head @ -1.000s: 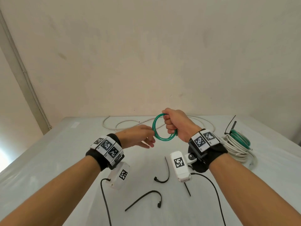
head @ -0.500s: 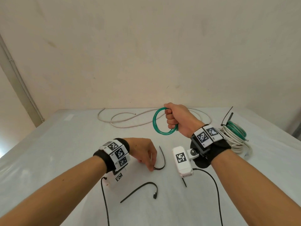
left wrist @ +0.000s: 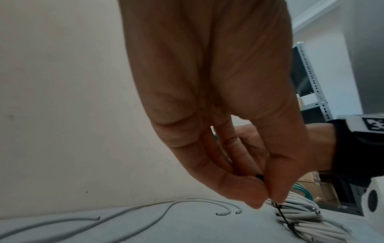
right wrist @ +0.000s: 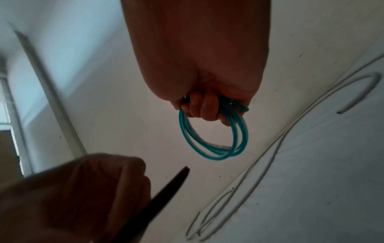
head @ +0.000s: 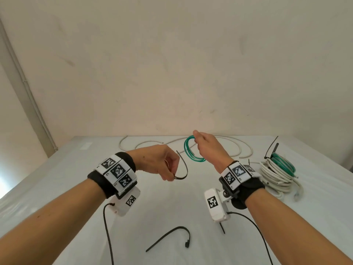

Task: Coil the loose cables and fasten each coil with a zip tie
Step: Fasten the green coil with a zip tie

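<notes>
My right hand point(head: 202, 144) grips a small green cable coil point(head: 191, 153) and holds it above the white table point(head: 57, 169); the right wrist view shows its fingers curled round the green cable coil point(right wrist: 216, 139). To the left of the coil, my left hand point(head: 168, 170) pinches one end of a curved black zip tie point(head: 184, 167) between thumb and fingertips, lifted off the table. The tie's free end points up toward the coil. In the left wrist view the pinched zip tie point(left wrist: 279, 210) hangs below the fingertips point(left wrist: 255, 197).
A second black zip tie point(head: 170, 236) lies on the table near me. A loose white cable point(head: 229, 150) sprawls along the far edge. At the right sits a bundle of white and green cable point(head: 277, 173) fastened with a black tie.
My left hand dropped to the table, took hold of the black zip tie, and has lifted it up toward the green coil. My right hand kept holding the coil.
</notes>
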{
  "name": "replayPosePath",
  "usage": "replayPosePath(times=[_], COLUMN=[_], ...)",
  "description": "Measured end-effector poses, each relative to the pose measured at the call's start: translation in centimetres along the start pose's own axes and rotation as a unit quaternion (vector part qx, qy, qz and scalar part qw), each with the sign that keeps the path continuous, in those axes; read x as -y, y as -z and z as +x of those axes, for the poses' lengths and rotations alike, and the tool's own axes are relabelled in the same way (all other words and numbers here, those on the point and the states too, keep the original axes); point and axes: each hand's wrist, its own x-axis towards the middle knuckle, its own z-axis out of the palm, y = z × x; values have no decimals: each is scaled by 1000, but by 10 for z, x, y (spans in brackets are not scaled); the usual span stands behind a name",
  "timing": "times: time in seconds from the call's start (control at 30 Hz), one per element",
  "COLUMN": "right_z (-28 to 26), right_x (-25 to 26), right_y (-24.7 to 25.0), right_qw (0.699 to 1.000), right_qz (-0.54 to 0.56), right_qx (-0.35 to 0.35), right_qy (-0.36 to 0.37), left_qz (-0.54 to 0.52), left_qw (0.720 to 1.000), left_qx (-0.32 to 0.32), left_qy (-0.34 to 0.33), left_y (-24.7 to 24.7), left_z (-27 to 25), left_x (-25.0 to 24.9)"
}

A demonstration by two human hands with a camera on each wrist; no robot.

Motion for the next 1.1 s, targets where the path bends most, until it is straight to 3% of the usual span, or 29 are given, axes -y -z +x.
replayPosePath(times=[0.17, 0.4, 0.6, 0.83, 1.0, 1.1], right_z=[-4, -2, -7, -12, -10, -12], right_x=[8, 12, 11, 17, 20, 20], right_y=[-13, -12, -14, -19, -24, -24], right_qw=[994, 994, 993, 993, 993, 991], right_qz=[-46, -34, 9, 65, 66, 99], right_qx=[81, 45, 97, 101, 93, 93], right_qy=[51, 95, 60, -3, -11, 1], left_qz=[1, -63, -68, -48, -58, -142], left_qw=[1000, 995, 996, 974, 968, 958], left_qx=[3, 51, -35, -222, -240, -236], left_qy=[-27, -53, -41, 2, -53, -85], left_y=[10, 5, 21, 29, 25, 26], left_z=[-3, -11, -12, -7, -10, -12], left_x=[-8, -7, 2, 12, 12, 10])
